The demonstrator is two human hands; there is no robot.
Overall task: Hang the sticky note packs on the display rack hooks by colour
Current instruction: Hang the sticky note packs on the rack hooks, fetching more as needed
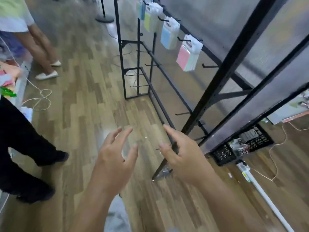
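The black display rack [222, 76] runs along the right side, with packs hanging from its top row of hooks. A pink pack [187, 55] hangs nearest, then a blue pack [168, 35], then a yellow-green pack [150, 21], with another bluish pack [141, 10] farthest. An empty hook [209, 65] sticks out to the right of the pink pack, and lower hooks are bare. My left hand [117, 154] and my right hand [182, 153] hover over the wooden floor with fingers spread, holding nothing.
Two other people stand at the left: black trousers [21, 144] near me, white shoes [46, 75] farther back. A cord [41, 99] loops on the floor at left. A black crate [242, 146] sits under the rack at right, beside a white strip [260, 190].
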